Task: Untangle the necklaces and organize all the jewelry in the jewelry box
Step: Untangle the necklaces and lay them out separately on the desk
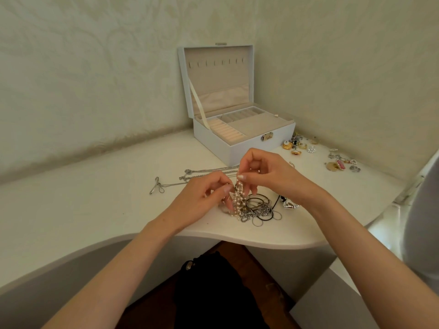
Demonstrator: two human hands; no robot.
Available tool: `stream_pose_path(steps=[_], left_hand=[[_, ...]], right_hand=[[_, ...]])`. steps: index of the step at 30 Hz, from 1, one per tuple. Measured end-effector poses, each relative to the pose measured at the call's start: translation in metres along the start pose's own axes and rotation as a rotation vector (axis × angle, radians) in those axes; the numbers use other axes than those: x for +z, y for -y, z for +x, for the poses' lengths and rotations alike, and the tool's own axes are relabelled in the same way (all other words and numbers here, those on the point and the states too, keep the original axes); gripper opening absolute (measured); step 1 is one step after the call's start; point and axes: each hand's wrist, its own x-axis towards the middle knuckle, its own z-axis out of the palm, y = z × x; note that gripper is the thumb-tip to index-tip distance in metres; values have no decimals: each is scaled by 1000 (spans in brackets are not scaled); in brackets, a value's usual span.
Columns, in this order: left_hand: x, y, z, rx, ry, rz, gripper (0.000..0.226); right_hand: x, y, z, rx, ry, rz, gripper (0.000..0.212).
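Here, both hands meet near the table's front edge. Right hand (pixel 263 172): thumb and forefinger pinch the top of a white pearl-bead strand (pixel 238 195), other fingers loosely curled. Left hand (pixel 204 193): fingertips seem to pinch the same strand lower down, though the contact is partly hidden. The strand hangs between the hands, its lower end in a tangled heap of silver chains, dark cord and thin hoops (pixel 257 210) on the white table (pixel 95 198). White jewelry box with beige lining (pixel 213 141), lid upright, stands behind the hands. Laid-out silver chains (pixel 209 170) lie just left of the hands; small gold and silver pieces (pixel 308 148) are scattered right of the box.
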Motion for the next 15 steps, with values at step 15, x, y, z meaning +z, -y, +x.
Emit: stream_pose_path(steps=[15], left_hand=[[6, 8, 5, -78, -57, -205, 18]], right_hand=[[6, -13, -6, 21, 195, -369, 30]])
